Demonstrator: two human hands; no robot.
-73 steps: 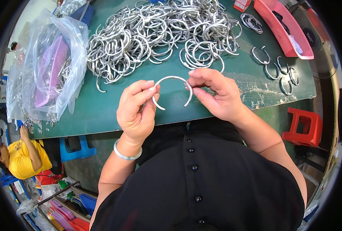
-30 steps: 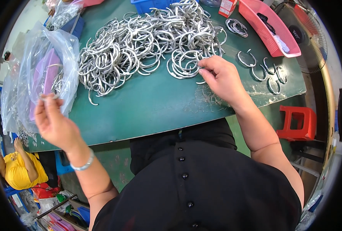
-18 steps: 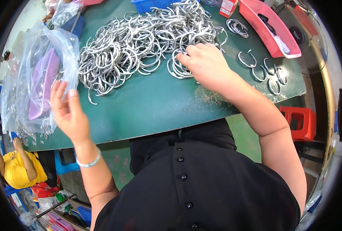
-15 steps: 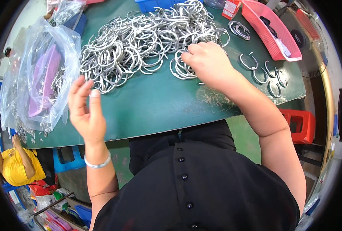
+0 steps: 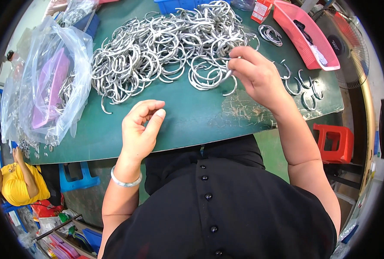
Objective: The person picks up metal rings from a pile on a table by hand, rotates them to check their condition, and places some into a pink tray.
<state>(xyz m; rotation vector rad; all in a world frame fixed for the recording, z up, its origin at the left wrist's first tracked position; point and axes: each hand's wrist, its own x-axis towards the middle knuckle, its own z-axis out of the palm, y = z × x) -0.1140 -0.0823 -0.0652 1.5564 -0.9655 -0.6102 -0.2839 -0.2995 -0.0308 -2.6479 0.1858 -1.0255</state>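
Note:
A big tangled heap of silver-coloured open bangles (image 5: 153,47) covers the far middle of the green table (image 5: 174,116). At its right front edge, my right hand (image 5: 259,77) is closed, fingertips pinched on one open bangle (image 5: 235,86) that hangs below them. Beside it lies a small cluster of overlapping bangles (image 5: 204,80). My left hand (image 5: 140,129) hovers over the front of the table with its fingers half curled. Its thumb stands apart from the index finger, and nothing shows between them. A pale bangle circles my left wrist.
Several separate bangles (image 5: 308,101) lie at the right, with a small stack (image 5: 270,35) farther back. A pink basket (image 5: 302,43) and a red-white box (image 5: 261,11) stand far right. Clear plastic bags (image 5: 77,86) fill the left. A person in yellow (image 5: 17,185) sits beyond, near a blue stool (image 5: 79,177).
My left hand has moved right and nearer me, its fingers curling in. My right hand has drawn back rightward from the cluster, with a bangle now showing at its fingertips.

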